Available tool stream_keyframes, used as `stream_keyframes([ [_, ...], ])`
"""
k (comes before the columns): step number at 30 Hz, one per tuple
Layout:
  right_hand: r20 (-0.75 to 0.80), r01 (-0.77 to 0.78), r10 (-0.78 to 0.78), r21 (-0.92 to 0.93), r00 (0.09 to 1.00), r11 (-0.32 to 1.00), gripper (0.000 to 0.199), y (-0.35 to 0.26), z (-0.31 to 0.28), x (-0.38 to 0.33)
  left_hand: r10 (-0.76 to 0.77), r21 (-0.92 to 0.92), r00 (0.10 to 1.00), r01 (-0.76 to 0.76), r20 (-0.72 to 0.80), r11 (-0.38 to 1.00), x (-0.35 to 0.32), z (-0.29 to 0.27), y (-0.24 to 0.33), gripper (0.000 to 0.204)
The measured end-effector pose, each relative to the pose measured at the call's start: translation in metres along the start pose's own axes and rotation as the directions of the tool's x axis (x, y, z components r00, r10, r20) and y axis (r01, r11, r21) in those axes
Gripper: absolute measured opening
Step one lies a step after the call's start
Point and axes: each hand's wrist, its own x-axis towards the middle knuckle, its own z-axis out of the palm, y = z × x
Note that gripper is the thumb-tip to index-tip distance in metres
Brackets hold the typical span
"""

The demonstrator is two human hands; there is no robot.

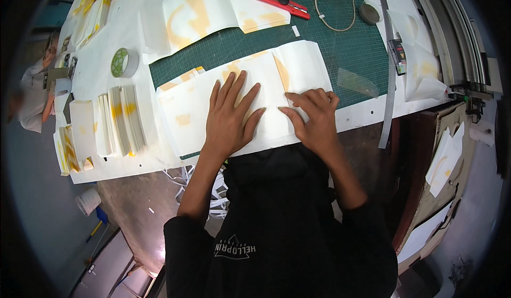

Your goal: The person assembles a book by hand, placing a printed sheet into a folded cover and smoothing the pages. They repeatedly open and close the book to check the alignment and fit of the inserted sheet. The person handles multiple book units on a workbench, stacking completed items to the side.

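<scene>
A white paper sheet with pale orange print (183, 103) lies folded on the green cutting mat (351, 58) in front of me. My left hand (230, 111) rests flat on it, fingers spread and pointing away from me. At the fold line to the right, my right hand (313, 111) has its thumb and forefinger drawn together on the edge of the upper layer, its other fingers curled. Part of the right panel shows beyond that hand. Farther off, a red utility knife (279, 4) lies across another printed paper sheet (199, 15).
Stacks of folded paper (121, 121) and a roll of tape (124, 62) stand left. A metal ruler (390, 90) overhangs the table's front edge at right, near a cable (335, 29) and a round grey object (369, 12). Paper strips (218, 197) lie below. Another person (37, 93) is far left.
</scene>
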Motion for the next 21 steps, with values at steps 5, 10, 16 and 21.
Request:
stream_keyframes([
  [5, 0.122, 0.025, -0.028, 0.023, 0.992, 0.999, 0.032, 0.004, -0.016, 0.006, 0.004, 0.008, 1.0, -0.004, -0.006, 1.0, 0.001, 0.001, 0.0, 0.051],
  [10, 0.161, 0.023, -0.024, 0.014, 0.987, 1.0, 0.033, 0.006, -0.018, 0.009, 0.003, 0.019, 1.0, -0.003, -0.011, 1.0, 0.004, 0.003, -0.001, 0.051],
  [16, 0.177, 0.037, -0.036, -0.002, 0.984, 0.999, 0.038, 0.012, -0.015, 0.022, 0.0, 0.034, 0.999, 0.002, -0.035, 0.999, 0.012, 0.006, -0.008, 0.051],
  [21, 0.241, 0.055, -0.059, 0.026, 0.969, 0.998, 0.044, 0.018, -0.024, 0.026, -0.005, 0.047, 0.999, 0.006, -0.035, 0.999, 0.011, 0.007, -0.008, 0.051],
])
